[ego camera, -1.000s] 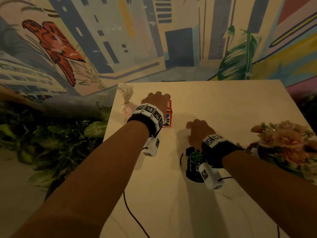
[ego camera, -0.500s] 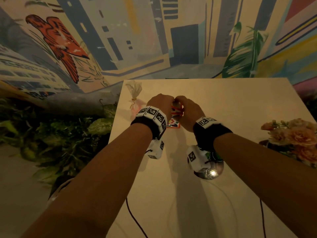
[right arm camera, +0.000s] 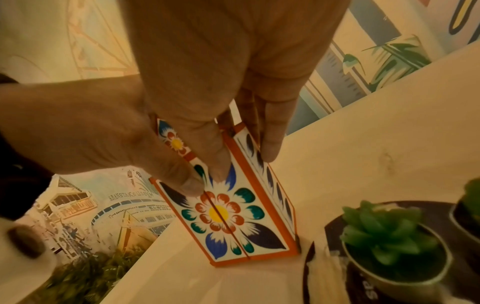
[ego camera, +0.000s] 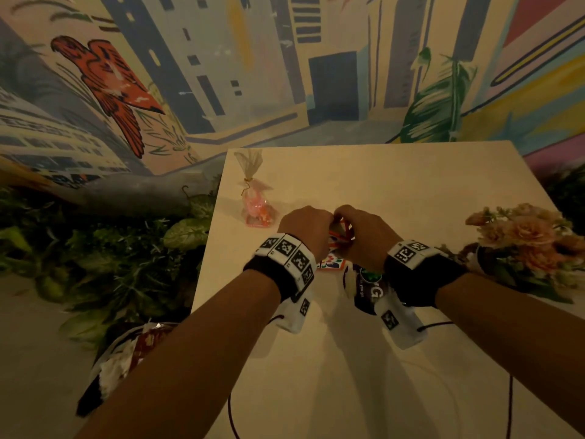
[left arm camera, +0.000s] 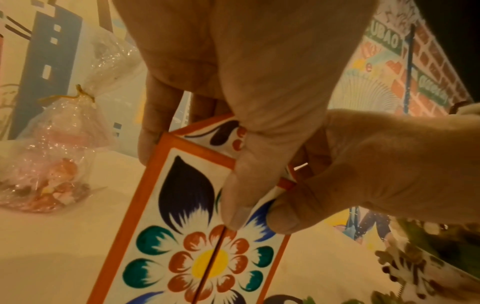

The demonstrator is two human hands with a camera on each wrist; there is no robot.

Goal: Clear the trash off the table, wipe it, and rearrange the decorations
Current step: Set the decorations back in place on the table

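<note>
A small painted box (ego camera: 332,263) with an orange border and a flower pattern (right arm camera: 221,214) stands upright on the pale table (ego camera: 411,191), just behind a black tray. Both hands meet at its top. My left hand (ego camera: 304,228) grips the upper part, fingers behind and thumb (left arm camera: 233,205) on the front face. My right hand (ego camera: 362,234) grips the top from the other side, fingers behind. A small painted flap (left arm camera: 285,183) at the top is pinched between the two thumbs. The top of the box is hidden by the hands.
A tied cellophane bag (ego camera: 256,204) with pink contents stands at the table's back left. The black tray (right arm camera: 335,226) holds small succulent pots (right arm camera: 384,232). Peach flowers (ego camera: 531,242) sit at the right edge. Leafy plants (ego camera: 110,264) and a filled trash bag (ego camera: 126,359) lie left of the table.
My right hand left the black tray and joined my left hand at the top of the painted box. Over the last half second both hands stay there.
</note>
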